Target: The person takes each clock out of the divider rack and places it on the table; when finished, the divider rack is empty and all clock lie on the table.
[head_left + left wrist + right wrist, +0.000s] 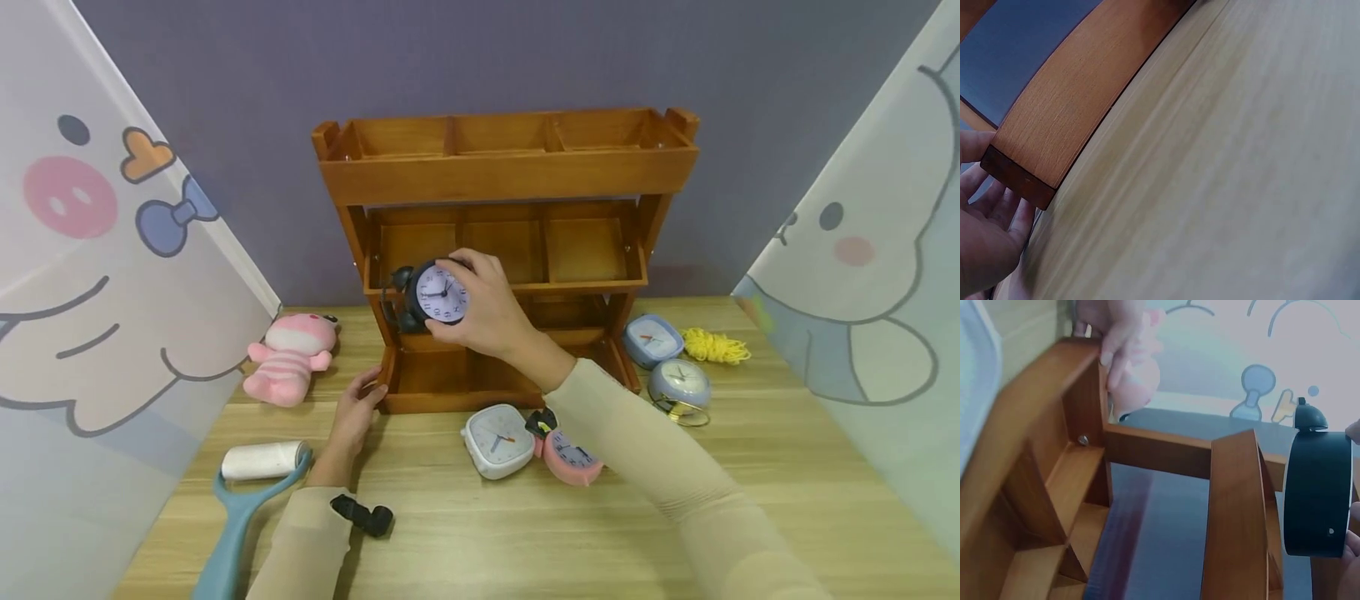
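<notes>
My right hand (pixel 491 310) holds a black twin-bell alarm clock (pixel 442 293) by its edge, in front of the middle tier of a three-tier wooden shelf (pixel 510 178). The clock is turned on its side, its bells and handle pointing left and its white face towards me. In the right wrist view the clock's dark side (pixel 1316 494) shows, with one bell on top. Down at the shelf's lower left corner, my left hand (pixel 354 421) grips the end of the wooden frame (pixel 1072 94), thumb on one side and fingers on the other.
Before the shelf lie a white clock (pixel 501 442) and a pink clock (pixel 572 458), the latter partly behind my right sleeve. To the right are two blue clocks (pixel 652 340) and yellow cord (pixel 716 346). A pink plush toy (pixel 288 358) and a blue-handled roller (pixel 236 517) lie left.
</notes>
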`<state>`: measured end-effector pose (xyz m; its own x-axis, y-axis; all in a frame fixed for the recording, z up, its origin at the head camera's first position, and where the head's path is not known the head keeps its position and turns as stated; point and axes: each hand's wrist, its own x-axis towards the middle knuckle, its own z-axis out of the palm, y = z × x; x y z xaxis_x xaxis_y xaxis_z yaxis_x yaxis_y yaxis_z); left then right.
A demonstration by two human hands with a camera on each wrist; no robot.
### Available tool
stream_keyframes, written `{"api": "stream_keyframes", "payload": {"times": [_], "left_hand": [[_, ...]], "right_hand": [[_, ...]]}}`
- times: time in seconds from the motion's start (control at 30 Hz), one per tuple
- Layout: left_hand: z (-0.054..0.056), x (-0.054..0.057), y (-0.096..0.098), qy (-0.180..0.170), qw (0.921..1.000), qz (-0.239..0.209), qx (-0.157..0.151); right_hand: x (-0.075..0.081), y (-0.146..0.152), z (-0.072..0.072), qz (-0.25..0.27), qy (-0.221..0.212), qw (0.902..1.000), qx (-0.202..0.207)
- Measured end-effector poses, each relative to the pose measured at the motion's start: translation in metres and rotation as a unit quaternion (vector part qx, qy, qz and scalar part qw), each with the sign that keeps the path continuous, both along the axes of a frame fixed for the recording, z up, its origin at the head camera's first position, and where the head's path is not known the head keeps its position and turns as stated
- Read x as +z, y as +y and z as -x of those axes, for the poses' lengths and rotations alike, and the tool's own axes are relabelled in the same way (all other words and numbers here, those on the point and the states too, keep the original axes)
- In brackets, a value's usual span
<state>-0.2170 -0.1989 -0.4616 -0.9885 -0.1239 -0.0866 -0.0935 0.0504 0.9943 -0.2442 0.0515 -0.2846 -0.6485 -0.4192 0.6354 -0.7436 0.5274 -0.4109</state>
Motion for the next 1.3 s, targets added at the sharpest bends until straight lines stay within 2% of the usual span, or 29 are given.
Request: {"api": "stream_keyframes", "payload": {"times": [0.17,0.33,0.63,0.87,1.1,1.3], "left_hand": [[0.002,0.000,0.000,0.002,1.0000,0.002,0.002],[0.002,0.001,0.000,0.003,1.0000,0.004,-0.001],[0.002,0.001,0.001,0.007,0.9999,0.010,-0.006],[0.003,0.000,0.004,0.015,0.9998,0.009,0.008],[0.002,-0.001,0.005,0.015,0.9996,0.008,0.023],[0.002,-0.002,0.004,0.011,0.9997,0.004,0.021]], "right_hand": [[-0.016,0.012,-0.017,0.002,-0.014,0.9996,0.024],[-0.040,0.019,-0.033,-0.005,-0.029,0.9985,0.047],[-0.075,0.017,-0.054,-0.033,-0.060,0.9947,0.077],[-0.094,0.004,-0.066,-0.100,-0.094,0.9855,0.100],[-0.106,-0.012,-0.073,-0.183,-0.080,0.9732,0.114],[-0.119,-0.023,-0.071,-0.226,-0.076,0.9644,0.115]]}}
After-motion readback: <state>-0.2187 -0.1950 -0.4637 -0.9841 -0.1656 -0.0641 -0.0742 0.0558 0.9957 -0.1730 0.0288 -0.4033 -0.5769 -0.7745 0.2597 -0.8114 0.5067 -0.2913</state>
